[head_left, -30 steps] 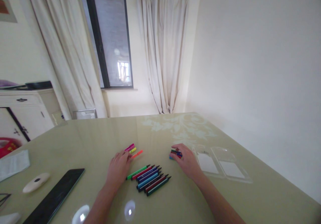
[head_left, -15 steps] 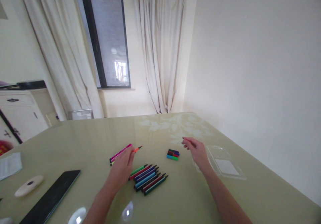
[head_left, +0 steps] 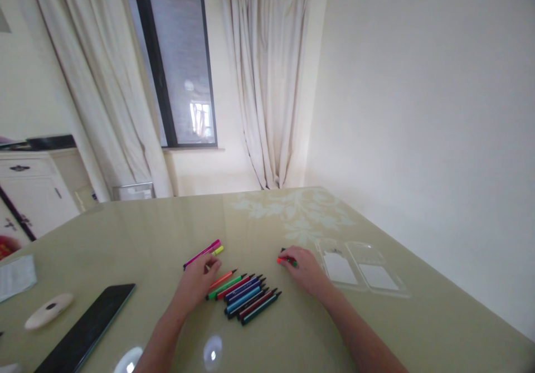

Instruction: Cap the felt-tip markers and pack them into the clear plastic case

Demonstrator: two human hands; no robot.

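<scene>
Glossy and pale green, the bench (head_left: 334, 339) carries a black slab (head_left: 90, 325) near left. Uncapped pens (head_left: 247, 299) lie mid-bench in a slanted row, an orange pen (head_left: 223, 279) at its far-left end. Beside it, the left hand (head_left: 195, 285) curls loosely, fingertips apart; the right hand (head_left: 307, 271) pinches an orange cap (head_left: 280, 260) among partly hidden caps (head_left: 295, 263). Just beyond the left hand lie magenta and yellow pens (head_left: 203, 253); farthest, curtains (head_left: 273, 83) and a window (head_left: 181, 66).

No lettering, label, number or sign can be read here.
</scene>
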